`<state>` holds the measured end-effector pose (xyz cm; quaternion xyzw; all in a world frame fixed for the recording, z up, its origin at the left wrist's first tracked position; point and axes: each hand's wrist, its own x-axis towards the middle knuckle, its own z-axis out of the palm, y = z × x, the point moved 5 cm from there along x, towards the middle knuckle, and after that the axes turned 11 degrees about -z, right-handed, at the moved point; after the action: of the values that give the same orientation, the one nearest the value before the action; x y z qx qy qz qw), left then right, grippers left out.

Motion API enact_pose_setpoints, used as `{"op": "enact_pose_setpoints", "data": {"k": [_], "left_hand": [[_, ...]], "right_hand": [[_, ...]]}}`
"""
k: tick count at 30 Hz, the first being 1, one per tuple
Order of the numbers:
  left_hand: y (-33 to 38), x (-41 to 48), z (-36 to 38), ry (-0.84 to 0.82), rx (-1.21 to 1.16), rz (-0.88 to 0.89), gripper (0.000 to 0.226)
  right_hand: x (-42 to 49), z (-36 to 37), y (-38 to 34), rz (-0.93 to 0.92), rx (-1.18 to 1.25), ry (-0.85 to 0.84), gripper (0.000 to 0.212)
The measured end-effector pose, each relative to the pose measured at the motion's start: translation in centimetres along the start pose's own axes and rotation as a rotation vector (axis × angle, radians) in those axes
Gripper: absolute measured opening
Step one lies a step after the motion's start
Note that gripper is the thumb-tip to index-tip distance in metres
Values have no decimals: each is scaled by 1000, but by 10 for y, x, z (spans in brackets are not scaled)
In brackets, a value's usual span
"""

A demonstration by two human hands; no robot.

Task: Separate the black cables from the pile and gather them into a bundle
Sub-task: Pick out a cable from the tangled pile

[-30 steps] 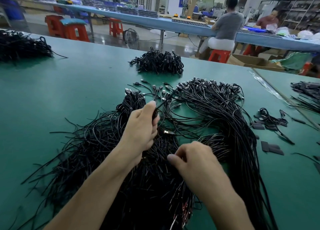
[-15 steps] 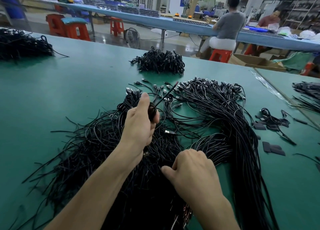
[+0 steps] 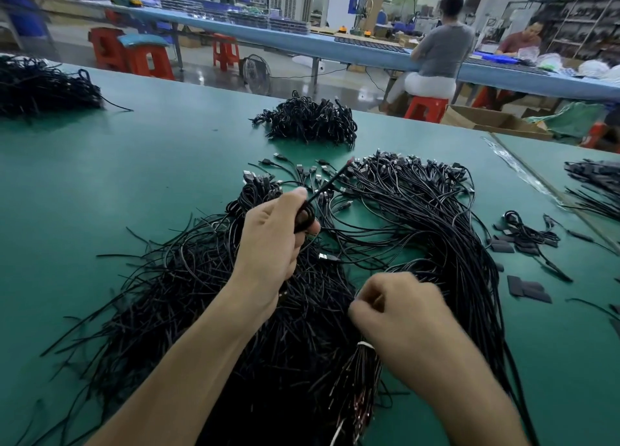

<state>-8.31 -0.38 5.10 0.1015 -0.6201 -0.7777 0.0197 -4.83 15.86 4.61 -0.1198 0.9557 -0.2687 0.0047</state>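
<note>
A big pile of black cables [image 3: 432,224] with USB plugs sprawls over the green table [image 3: 134,184] in front of me. My left hand [image 3: 271,237] is raised above the pile's middle and grips a small bundle of black cables [image 3: 307,215]; one strand sticks out up and to the right. My right hand [image 3: 399,314] sits lower, its fingers curled and pinching a thin cable at the pile's near side. Just below it lies a tied bunch of bare wire ends [image 3: 360,378].
A bundled heap of black cables [image 3: 308,120] lies further back, another heap [image 3: 43,86] at the far left. Loose black tabs and short cables [image 3: 526,241] lie to the right. More cables [image 3: 593,184] sit on the adjoining table. Two people work at a blue bench behind.
My left hand has lifted its bundle slightly, away from the pile. My right hand has drawn back toward me and to the right, pulling at a cable.
</note>
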Motion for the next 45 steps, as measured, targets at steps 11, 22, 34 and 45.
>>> {"op": "enact_pose_setpoints", "data": {"k": [11,22,34,45], "left_hand": [[-4,-18,35,-483,111,-41,17],[1,-13,28,-218,-15,117,55],[-12,-3,22,-51,-38,68,68],[-37,-7,29,-429,129,-296,45]], "right_hand": [[-6,-42,-24,-480,348,622,23],[-5,-24,-38,-512,157,369,14],[-6,-11,-43,-404,130,491,8],[-14,-18,-56,-634,-306,283,14]]}}
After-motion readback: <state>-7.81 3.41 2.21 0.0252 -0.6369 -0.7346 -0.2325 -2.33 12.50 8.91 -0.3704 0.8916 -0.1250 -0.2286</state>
